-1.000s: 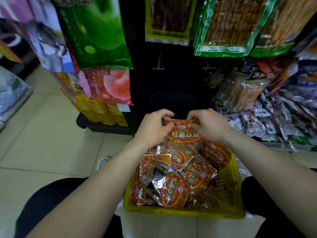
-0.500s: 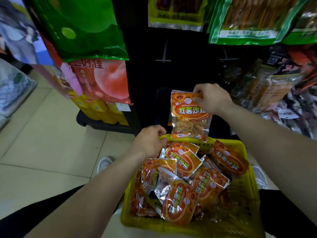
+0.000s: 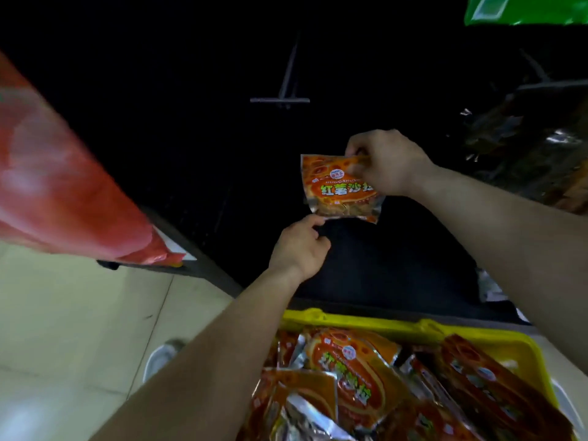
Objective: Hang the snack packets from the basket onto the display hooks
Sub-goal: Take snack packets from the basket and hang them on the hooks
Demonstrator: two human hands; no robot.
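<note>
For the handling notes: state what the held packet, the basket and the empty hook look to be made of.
The packet: glossy printed plastic film, silvery foil-like edges; it glints and crinkles. The basket: yellow moulded plastic, likely; smooth, uniform rim. The hook: probably grey metal; thin rod with crossbar, dimly lit.

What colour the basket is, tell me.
Yellow: the basket has a bright yellow rim, seen best in the head view.

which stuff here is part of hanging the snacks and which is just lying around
Job: held packet, pinched at its top by the right hand, left hand at its lower corner; yellow basket of packets; bare display hook.
Lying about: red bag, green bag, dark packets on the right, shoe.
</note>
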